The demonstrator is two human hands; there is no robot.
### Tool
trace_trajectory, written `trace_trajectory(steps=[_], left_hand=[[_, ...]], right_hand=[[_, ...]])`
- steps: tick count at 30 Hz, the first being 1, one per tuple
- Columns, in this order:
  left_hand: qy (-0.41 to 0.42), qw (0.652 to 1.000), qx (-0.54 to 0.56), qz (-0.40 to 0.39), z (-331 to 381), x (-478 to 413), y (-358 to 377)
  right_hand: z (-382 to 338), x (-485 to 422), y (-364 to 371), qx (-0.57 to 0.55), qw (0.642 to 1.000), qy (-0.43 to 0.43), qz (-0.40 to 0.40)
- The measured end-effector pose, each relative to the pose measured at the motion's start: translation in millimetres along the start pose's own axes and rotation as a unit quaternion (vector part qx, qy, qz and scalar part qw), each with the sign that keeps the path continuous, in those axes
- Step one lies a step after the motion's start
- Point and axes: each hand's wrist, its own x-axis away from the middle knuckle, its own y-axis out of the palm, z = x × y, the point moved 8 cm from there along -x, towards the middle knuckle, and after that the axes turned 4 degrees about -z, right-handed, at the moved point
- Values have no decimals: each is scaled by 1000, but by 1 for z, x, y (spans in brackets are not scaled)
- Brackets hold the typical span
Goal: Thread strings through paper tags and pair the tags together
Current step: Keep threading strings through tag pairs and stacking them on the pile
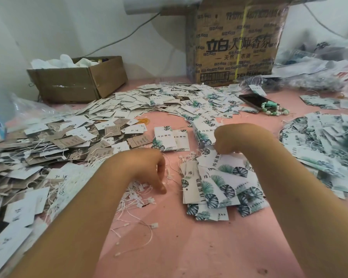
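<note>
Centrally on the pink desk (189, 247), the left hand (149, 169) curled down onto loose white strings (137, 199); whether it pinched one could not be told. Rightward, the right hand (229, 139) pinched a white, green-leaf-printed tag (227, 163), its long axis slanting toward the near right corner.

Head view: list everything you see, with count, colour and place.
leaf-print tags: many, white and green, centre and right
plain tags: many, white and brown, left
strings: many, white, centre-left
small box: one, brown, back left
large box: one, brown, back centre
phone: one, black, back right
bead bracelet: one, green, by phone
plastic bags: several, clear, back right
table: one, pink, beneath everything
left hand: one, fingertips at strings
right hand: one, curled on leaf-print tags
</note>
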Motion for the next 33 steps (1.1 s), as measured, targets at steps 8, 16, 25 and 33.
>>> trace_trajectory(steps=[8,16,25,33], left_hand=[[19,998,-40,37,11,-5,-2],[14,999,-50,12,11,-5,3],[31,998,-45,7,13,-3,2],[98,960,182,189,14,10,-41]], right_hand=[[1,0,-9,-33,997,25,60],[-28,2,-19,-89,985,-51,138],[-46,8,-24,-60,972,-77,214],[-61,4,-21,-270,934,-191,139]])
